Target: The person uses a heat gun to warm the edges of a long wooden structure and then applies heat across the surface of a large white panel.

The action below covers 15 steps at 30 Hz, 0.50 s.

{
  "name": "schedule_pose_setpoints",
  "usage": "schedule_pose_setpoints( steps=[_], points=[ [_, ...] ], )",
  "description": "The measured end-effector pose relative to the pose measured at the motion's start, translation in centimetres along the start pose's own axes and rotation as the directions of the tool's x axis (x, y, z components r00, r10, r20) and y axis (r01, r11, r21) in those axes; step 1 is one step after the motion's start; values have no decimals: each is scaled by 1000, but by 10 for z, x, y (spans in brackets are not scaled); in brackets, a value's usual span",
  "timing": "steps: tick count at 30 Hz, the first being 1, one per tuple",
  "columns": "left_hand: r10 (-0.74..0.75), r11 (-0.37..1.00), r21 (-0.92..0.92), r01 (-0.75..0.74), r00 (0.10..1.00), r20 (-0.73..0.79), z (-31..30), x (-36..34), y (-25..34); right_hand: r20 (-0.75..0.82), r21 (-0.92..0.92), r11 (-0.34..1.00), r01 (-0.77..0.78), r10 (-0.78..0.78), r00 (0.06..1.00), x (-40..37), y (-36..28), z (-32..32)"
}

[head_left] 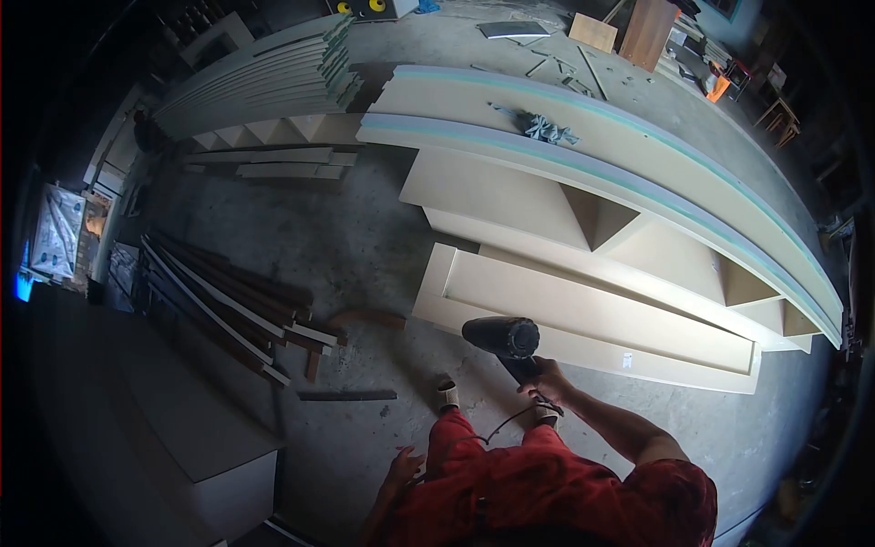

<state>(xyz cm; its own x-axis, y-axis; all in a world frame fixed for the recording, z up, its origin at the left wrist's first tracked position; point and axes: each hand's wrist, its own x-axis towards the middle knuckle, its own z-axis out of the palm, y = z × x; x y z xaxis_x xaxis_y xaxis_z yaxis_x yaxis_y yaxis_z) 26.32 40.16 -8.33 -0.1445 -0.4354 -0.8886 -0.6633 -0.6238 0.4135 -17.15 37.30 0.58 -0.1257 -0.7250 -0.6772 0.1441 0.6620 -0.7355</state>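
Head: matte black cylindrical tool [501,335]

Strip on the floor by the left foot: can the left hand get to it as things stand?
Probably yes, with a stoop: the left hand hangs empty, and only bare floor lies between it and the strip.

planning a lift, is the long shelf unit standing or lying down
Lying down: the long shelf unit rests on the concrete floor, compartments facing up.

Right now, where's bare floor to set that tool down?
Bare concrete floor between wood strips and cream panel, left of the black tool in the right hand. Also lower right, beyond the panel's end. Crowded: strips left, offcuts top.
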Motion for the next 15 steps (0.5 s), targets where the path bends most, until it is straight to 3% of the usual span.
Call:
schedule_pose_setpoints(
  steps=[1,3,6,9,15],
  points=[
    [14,1000,-3,-14,1000,-4,-12,7,-11,19,13,999,43,-44,999,-6,-19,6],
    [235,971,-41,-235,972,-1,-35,18,-48,23,-4,997,78,-78,997,-17,-47,23],
    [204,977,-61,-206,979,-25,-67,3,-92,23,114,983,145,-148,989,-22,-72,56],
    [119,988,-95,-122,992,-42,-73,-41,-147,12,99,967,236,-239,971,-21,-98,89],
    [87,985,-136,-104,989,-122,-99,-46,-151,16,195,939,282,-291,957,-15,-169,144]
  ],
)
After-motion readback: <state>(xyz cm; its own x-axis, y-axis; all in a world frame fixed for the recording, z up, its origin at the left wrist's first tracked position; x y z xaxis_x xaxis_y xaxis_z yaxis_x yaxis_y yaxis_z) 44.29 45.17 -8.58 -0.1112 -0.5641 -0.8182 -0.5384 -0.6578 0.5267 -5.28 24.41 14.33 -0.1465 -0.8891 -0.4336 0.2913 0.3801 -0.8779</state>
